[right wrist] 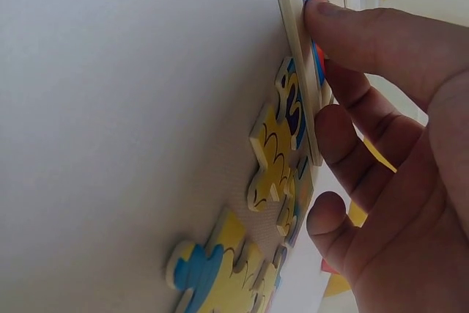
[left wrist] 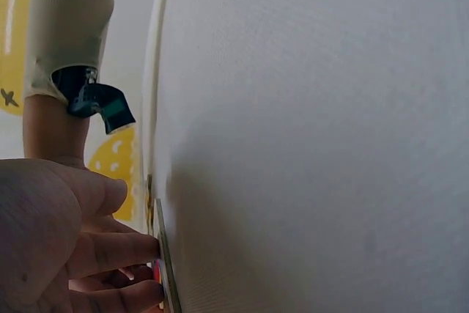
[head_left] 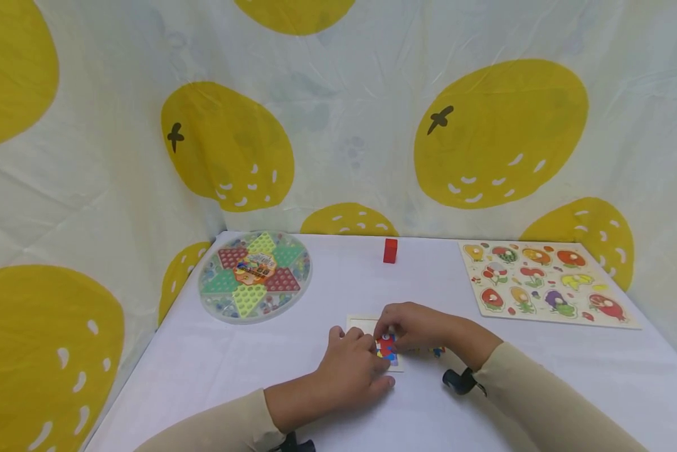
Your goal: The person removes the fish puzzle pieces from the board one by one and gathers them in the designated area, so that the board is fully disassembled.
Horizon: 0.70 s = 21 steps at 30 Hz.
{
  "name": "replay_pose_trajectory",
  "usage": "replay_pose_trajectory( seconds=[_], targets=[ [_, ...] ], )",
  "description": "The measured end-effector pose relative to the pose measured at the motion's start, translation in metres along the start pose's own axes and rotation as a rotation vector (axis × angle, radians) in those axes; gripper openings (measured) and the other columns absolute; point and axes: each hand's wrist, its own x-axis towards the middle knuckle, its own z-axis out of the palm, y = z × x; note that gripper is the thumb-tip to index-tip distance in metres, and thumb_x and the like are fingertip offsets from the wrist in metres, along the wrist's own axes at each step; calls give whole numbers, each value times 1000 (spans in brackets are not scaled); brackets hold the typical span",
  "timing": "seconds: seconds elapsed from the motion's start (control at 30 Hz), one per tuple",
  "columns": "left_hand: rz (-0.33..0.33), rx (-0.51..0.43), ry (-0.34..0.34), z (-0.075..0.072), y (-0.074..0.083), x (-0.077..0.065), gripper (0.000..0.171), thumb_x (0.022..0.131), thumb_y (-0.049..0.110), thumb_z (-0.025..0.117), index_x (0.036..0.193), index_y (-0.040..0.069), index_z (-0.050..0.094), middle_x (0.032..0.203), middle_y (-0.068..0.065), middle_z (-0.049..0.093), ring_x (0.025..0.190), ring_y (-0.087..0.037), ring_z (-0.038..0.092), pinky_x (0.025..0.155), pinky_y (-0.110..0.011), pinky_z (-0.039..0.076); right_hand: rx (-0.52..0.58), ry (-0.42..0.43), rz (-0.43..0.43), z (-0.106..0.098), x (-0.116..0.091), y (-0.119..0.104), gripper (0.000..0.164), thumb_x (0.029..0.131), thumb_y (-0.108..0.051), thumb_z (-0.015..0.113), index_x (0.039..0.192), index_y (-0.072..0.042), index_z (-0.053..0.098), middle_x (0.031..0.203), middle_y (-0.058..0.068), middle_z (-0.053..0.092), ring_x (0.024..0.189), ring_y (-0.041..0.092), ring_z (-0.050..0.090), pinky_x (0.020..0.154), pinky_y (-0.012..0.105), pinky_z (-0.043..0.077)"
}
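Observation:
A small wooden jigsaw puzzle tray (head_left: 362, 321) lies on the table, with red and blue puzzle pieces (head_left: 386, 346) inside it. My left hand (head_left: 351, 370) rests its fairly straight fingers on the tray's left and near side; its thumb is apart from the tray. From the far right, my right hand (head_left: 410, 324) reaches over the tray. In the right wrist view its thumb (right wrist: 344, 23) and bent fingers pinch at a red and blue piece lying in the tray; the piece is partly hidden. Loose yellow and blue puzzle pieces (right wrist: 272, 153) lie beside the tray, under the right hand.
A round Chinese checkers board (head_left: 253, 276) lies at the back left. A red block (head_left: 391, 250) stands at the back middle. A wooden fruit peg puzzle (head_left: 547, 282) lies at the back right. A fruit-patterned curtain (head_left: 349, 125) hangs behind the white table.

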Motion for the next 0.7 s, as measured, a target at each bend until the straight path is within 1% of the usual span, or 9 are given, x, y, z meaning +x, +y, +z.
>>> replay_pose_trajectory(
  seconds=[0.1,0.3,0.37,0.53,0.7],
  targets=[
    [-3,-1,-8,-1,0,0,31,99,56,68,124,42,81,111,5,69,102,-16,53,87,-51,37,-3,1,8,0,0,-2,35,89,-6,86,110,-34,78,103,-12,65,95,13,58,85,29,53],
    [-15,-33,-50,-2,1,2,33,99,57,69,124,40,81,109,5,68,95,-14,53,79,-40,39,-11,4,8,0,1,-3,35,89,-5,86,109,-33,78,103,-11,65,94,15,58,85,30,52],
    [-19,-40,-54,-3,2,2,33,99,58,69,124,40,81,109,5,69,95,-13,53,77,-37,39,-14,5,6,0,2,-3,35,89,-5,86,108,-32,78,102,-11,65,93,15,58,85,30,52],
    [-19,-33,-49,-3,2,1,31,98,56,71,122,40,82,106,6,67,92,-13,51,74,-34,38,-3,7,5,1,1,-2,35,88,-5,86,107,-32,77,102,-10,65,94,16,58,84,30,52],
    [-22,-19,-59,-3,1,3,30,96,53,76,122,40,82,100,7,64,90,-12,51,74,-33,38,14,15,9,2,2,-1,37,88,-5,87,106,-34,75,103,-10,64,96,16,58,84,29,54]
  ],
)
